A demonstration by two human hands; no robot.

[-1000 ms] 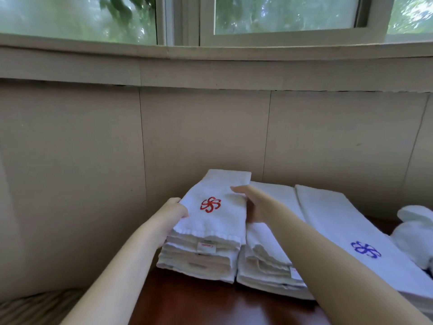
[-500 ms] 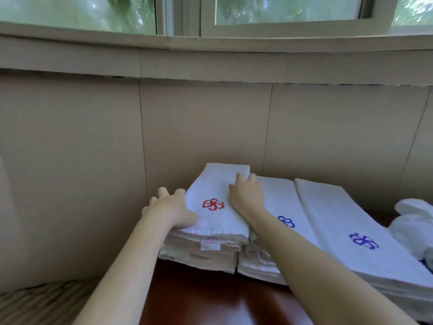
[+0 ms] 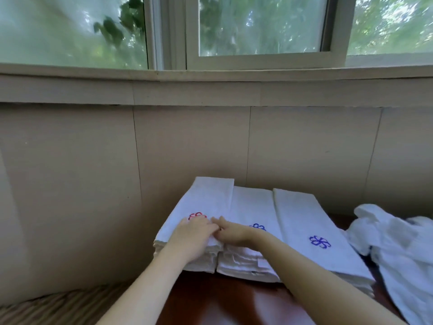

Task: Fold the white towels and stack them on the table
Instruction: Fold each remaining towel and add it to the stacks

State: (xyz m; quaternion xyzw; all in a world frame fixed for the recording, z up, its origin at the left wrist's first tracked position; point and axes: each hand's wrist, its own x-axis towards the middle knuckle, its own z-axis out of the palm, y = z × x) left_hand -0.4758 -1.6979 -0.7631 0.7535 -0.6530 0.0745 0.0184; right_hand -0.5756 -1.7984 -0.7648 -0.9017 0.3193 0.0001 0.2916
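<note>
Three stacks of folded white towels lie side by side on the dark wooden table (image 3: pixel 234 301). The left stack (image 3: pixel 206 198) has a red flower emblem on top. The middle stack (image 3: pixel 253 207) and the right stack (image 3: pixel 304 214) carry blue emblems. My left hand (image 3: pixel 194 233) lies flat on the near end of the left stack, partly covering the red emblem. My right hand (image 3: pixel 230 233) rests at the seam between the left and middle stacks, fingers pointing left and touching the left hand's fingertips.
A heap of unfolded white towels (image 3: pixel 398 249) lies at the right end of the table. A beige panelled wall (image 3: pixel 187 141) stands right behind the stacks, with a window above. A striped cushion (image 3: pixel 58 306) is at the lower left.
My left hand moved from the stack's left edge onto its top. My right hand slid back toward me and now sits at the seam. The camera tilted up.
</note>
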